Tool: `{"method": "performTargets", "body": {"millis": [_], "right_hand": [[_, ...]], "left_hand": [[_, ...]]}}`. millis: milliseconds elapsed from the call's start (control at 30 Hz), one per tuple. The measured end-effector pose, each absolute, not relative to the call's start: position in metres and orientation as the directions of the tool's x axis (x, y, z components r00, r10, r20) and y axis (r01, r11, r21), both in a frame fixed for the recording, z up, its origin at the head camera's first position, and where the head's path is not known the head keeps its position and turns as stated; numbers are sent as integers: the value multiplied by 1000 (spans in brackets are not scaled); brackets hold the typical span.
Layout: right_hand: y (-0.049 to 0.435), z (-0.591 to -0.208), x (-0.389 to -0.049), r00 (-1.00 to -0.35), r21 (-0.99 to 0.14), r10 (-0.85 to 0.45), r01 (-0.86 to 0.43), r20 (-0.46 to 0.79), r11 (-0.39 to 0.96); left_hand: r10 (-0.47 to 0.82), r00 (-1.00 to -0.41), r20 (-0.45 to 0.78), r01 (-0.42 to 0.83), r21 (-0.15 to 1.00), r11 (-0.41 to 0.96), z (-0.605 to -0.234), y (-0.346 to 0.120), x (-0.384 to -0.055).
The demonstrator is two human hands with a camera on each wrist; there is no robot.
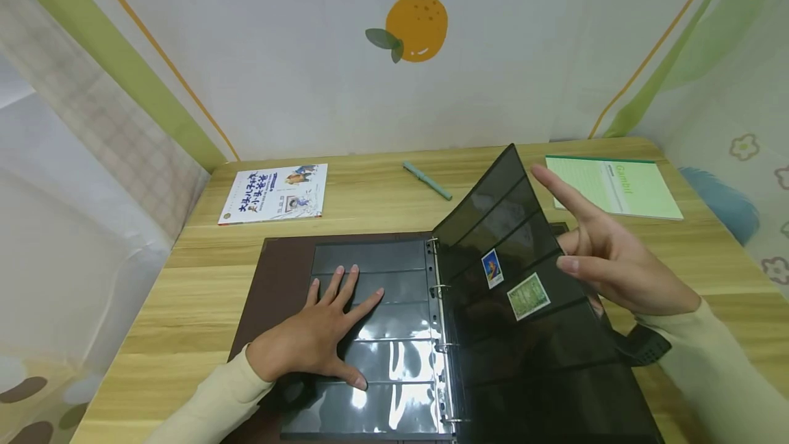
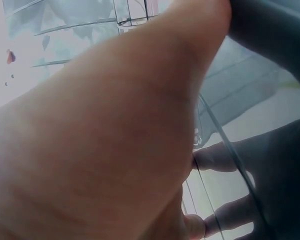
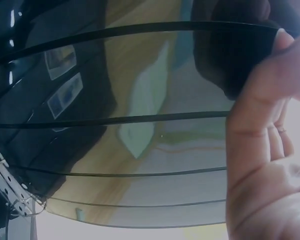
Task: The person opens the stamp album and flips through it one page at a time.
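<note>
Has a dark brown ring-bound album [image 1: 261, 293] open at the near side of the pale wood-grain desk [image 1: 160, 307]. Rests the left hand [image 1: 320, 334], with fingers and thumb spread apart, on the flat black pocketed page [image 1: 370, 254]. Pinches the outer edge of the raised black page [image 1: 493, 338] with the right hand [image 1: 625, 262], forefinger extended. Shows there a small blue stamp [image 1: 492, 268] beside a small green stamp [image 1: 528, 296]. Also bears, toward the desk's far left corner, a white illustrated booklet [image 1: 274, 194]; by the far edge, a slim grey-green pen [image 1: 427, 180]; near the far right corner, a pale green notebook [image 1: 616, 187].
</note>
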State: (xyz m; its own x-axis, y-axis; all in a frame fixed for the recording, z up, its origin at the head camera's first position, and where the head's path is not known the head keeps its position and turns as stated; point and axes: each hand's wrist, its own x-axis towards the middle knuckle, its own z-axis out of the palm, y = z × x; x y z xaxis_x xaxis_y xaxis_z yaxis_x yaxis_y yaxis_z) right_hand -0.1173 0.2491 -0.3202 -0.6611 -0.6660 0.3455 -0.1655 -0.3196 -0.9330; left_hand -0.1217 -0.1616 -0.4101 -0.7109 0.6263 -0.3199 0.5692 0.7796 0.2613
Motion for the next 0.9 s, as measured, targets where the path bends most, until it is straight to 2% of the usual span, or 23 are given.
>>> {"method": "performTargets", "body": {"millis": [200, 433, 567, 767, 900], "right_hand": [[241, -315, -116, -666, -942, -668, -197, 333, -273], [230, -310, -111, -711, -968, -657, -208, 250, -143], [225, -312, -109, -721, -965, -646, -243, 250, -103], [214, -324, -113, -650, -911, -657, -384, 381, -148], [209, -330, -114, -612, -899, -677, -399, 408, -181]], "left_hand": [[630, -712, -309, 575, 258, 777, -410, -162, -122], [635, -713, -298, 581, 258, 772, -408, -161, -120], [633, -715, -295, 582, 249, 774, -408, -161, -120], [635, -714, -295, 581, 258, 772, -409, -161, -119], [638, -713, -291, 584, 257, 770, -409, -161, -119]]}}
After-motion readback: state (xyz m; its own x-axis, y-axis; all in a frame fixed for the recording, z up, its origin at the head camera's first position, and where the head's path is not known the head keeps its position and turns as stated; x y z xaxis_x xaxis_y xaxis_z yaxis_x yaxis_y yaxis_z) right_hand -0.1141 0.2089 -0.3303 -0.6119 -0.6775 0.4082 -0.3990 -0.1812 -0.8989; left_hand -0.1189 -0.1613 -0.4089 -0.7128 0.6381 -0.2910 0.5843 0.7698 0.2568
